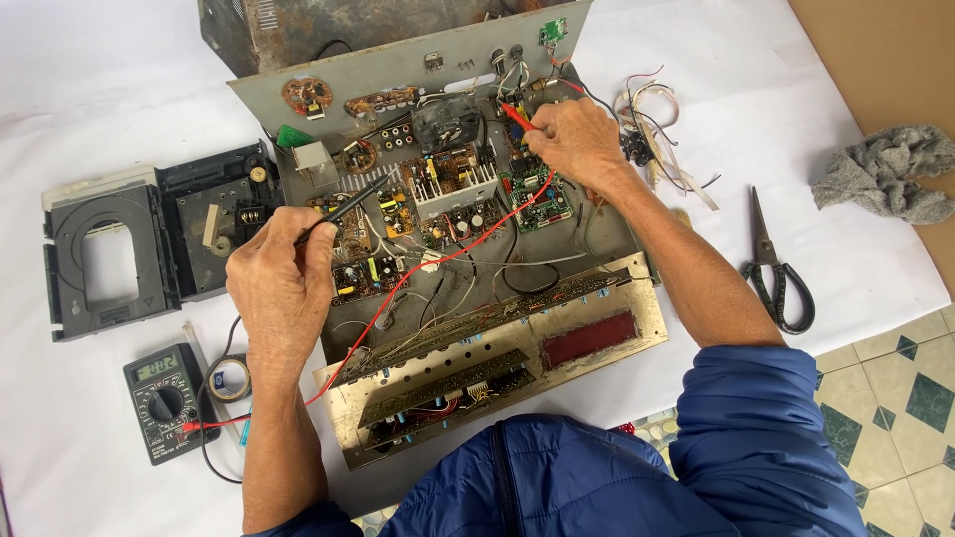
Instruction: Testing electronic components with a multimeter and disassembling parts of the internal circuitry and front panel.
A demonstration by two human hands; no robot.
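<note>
Two probes on the opened chassis: left hand pinches black probe, right hand pinches red probe; a slipped tip among the crowded boards could bridge contacts.

A white sheet covers the floor, with patterned tiles showing at its edge. On the sheet lie an opened chassis of circuit boards, a disc tray unit, a multimeter, a roll of tape, scissors and a grey rag.

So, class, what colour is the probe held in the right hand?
Red. The head view shows the probe pinched in the right hand, its red wire trailing across the boards.
</note>
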